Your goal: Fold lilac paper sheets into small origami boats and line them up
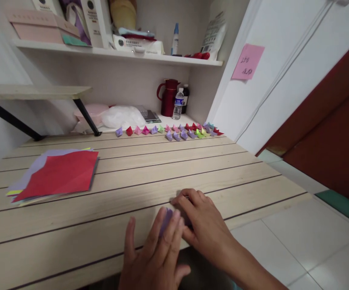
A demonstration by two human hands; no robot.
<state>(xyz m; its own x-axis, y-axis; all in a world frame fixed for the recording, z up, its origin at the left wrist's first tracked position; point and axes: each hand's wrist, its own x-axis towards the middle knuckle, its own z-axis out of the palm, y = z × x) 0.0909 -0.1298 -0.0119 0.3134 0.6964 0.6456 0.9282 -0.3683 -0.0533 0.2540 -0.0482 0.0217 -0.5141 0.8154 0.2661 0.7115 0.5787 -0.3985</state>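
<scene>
A small piece of purple paper (166,222) lies on the table near its front edge, mostly hidden under my fingers. My left hand (159,249) is laid over it, palm down, with the fingers stretched out and the little finger spread away. Just to the right, my right hand (203,221) arches over the tabletop with bent fingers. Its thumb is apart from its index finger and comes close to the left fingertips. I see nothing held in it, though the space beneath the palm is hidden.
A stack of coloured paper with a red sheet (67,173) on top lies at left on the wooden table (126,169). Several small folded paper pieces (146,130) line the back edge. Behind them stand a red jug (169,98) and a water bottle (178,104).
</scene>
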